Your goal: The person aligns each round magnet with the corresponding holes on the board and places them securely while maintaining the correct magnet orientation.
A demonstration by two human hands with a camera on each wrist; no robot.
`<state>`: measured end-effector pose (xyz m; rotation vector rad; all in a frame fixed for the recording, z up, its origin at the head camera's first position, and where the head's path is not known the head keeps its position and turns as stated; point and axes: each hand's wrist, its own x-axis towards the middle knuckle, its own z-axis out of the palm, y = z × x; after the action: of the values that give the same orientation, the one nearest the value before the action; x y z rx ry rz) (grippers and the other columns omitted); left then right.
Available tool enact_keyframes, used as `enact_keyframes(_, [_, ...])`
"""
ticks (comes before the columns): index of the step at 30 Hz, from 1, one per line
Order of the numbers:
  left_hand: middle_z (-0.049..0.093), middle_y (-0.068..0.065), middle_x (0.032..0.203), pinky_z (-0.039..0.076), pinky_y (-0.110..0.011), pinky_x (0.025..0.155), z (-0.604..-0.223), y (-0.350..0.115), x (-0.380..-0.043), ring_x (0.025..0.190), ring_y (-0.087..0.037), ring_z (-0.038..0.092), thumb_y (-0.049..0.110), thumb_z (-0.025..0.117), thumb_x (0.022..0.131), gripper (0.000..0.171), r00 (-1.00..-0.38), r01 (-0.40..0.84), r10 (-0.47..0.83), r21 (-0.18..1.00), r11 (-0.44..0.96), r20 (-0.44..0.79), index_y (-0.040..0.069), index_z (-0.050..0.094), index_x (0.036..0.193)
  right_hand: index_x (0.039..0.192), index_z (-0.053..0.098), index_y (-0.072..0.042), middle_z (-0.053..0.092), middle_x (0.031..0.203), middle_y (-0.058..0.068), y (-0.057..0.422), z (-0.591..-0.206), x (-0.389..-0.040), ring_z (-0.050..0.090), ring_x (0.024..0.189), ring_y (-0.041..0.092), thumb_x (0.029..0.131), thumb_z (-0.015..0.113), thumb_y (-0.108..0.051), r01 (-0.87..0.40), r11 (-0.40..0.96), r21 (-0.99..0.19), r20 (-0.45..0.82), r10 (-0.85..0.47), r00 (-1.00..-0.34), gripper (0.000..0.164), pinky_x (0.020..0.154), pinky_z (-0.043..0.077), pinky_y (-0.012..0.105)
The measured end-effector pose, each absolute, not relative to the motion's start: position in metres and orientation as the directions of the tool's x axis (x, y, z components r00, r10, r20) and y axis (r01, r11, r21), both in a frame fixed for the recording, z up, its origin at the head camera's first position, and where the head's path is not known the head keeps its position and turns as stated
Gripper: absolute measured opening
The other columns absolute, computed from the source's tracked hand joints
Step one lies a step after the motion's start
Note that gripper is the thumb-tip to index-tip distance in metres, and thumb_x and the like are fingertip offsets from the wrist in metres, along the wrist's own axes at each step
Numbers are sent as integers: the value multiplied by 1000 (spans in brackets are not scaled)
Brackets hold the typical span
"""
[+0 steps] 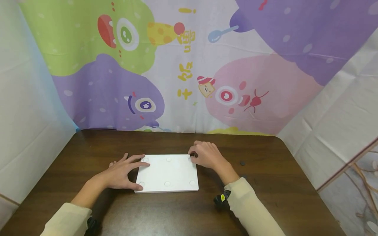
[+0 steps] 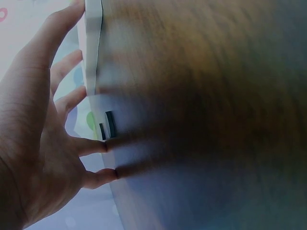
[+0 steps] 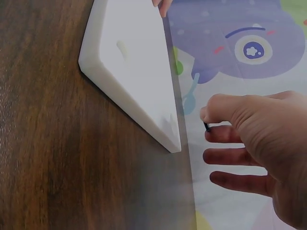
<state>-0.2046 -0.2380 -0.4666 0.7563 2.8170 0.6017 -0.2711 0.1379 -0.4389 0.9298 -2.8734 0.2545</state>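
Note:
A white rectangular board (image 1: 167, 172) with round shallow recesses lies on the table. Over its left edge my left hand (image 1: 122, 172) spreads, with thumb and fingertips resting on the board and the other fingers reaching past it onto the tabletop. At the board's far right corner, my right hand (image 1: 206, 155) pinches a small black disc (image 3: 207, 127) between thumb and index finger. In the right wrist view the disc is held edge-on, and its contact with the board cannot be told.
Two dark flat pieces (image 2: 110, 124) lie beyond the left hand in the left wrist view. A small dark disc (image 1: 242, 163) lies on the brown table (image 1: 265, 196) right of the board. A cartoon-printed curtain (image 1: 189, 121) hangs behind the table.

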Motion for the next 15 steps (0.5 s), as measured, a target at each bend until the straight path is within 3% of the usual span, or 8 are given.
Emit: enact_keyframes(15, [40,-12,181,29,-106,95,-467,-239,-204,155,-84,25,66,90,83,89,-861,443,507,419,793,-49,30,62,160,115,90,-20,81,111,1,132,-447,-273,70,78,16,101,84,-24,-596,791,-137,166,-575,-801,15,56,42,26])
